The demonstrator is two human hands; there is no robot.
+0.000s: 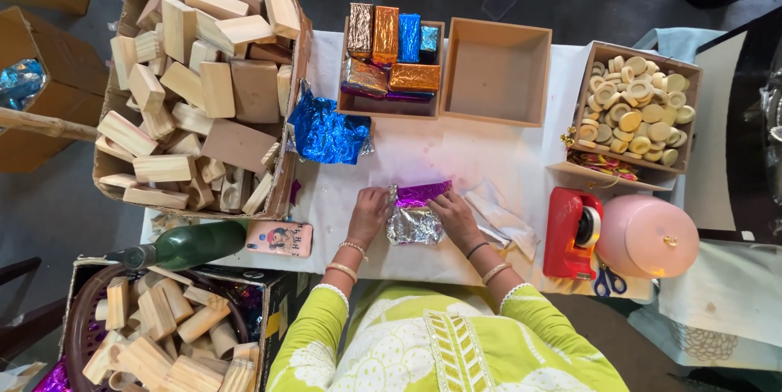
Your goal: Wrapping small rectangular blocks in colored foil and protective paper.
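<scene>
A desk covered in white cloth, seen from above, stands on a grey floor with cardboard boxes around it. At the near edge of the desk, a person in a lime-green patterned top works with both hands on a small block wrapped in foil, silver below and purple along its top edge. The left hand rests on the block's left end and the right hand on its right end, fingers curled down and pressing the foil against the block; both wrists wear bangles.

Just beyond lies a crumpled sheet of blue foil. Behind it, a wooden tray holds blocks already wrapped in gold, blue, brown and purple foil, beside an empty wooden tray. A large cardboard box of bare wooden blocks sits at the left. At the right are a box of small round wooden pieces, a red tape dispenser, scissors with blue handles and a pink domed lid. A green bottle and a phone in a pink case lie at the near left.
</scene>
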